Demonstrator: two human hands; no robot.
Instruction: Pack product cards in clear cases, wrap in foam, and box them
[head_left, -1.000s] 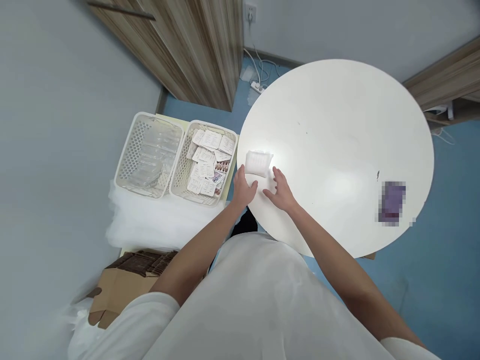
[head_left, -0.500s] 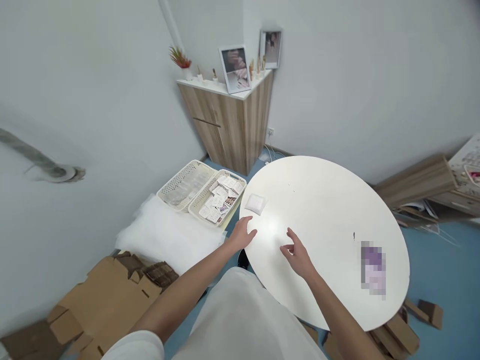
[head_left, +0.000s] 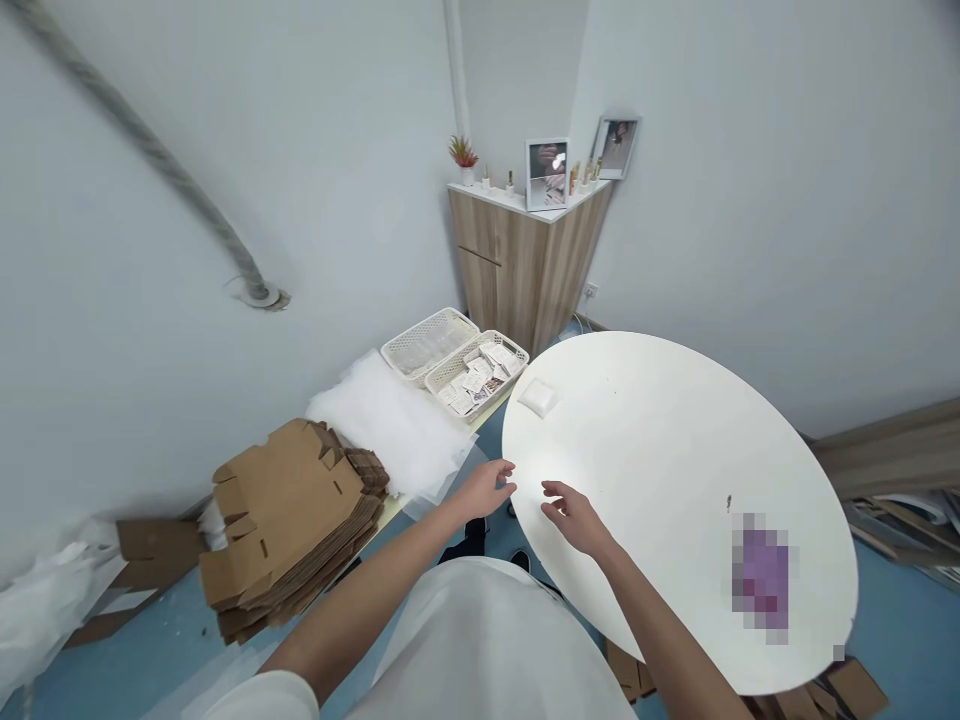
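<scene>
Currently: white packet (head_left: 538,397), flattish, softly squared, lying on round white table (head_left: 675,450).
My left hand (head_left: 486,488) and right hand (head_left: 574,515), fingers loosely curled, partly open, nearer me than packet; wood-grain cabinet (head_left: 517,265) beyond table.

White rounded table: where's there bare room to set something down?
Broadest patch: the middle of the table, between the soft white packet and the blurred purple item. Crowded: left of it, with white lattice baskets, white sheeting, brown cardboard.

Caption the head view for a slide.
Left hand and right hand open and empty, white packet beyond them on the round table.
</scene>
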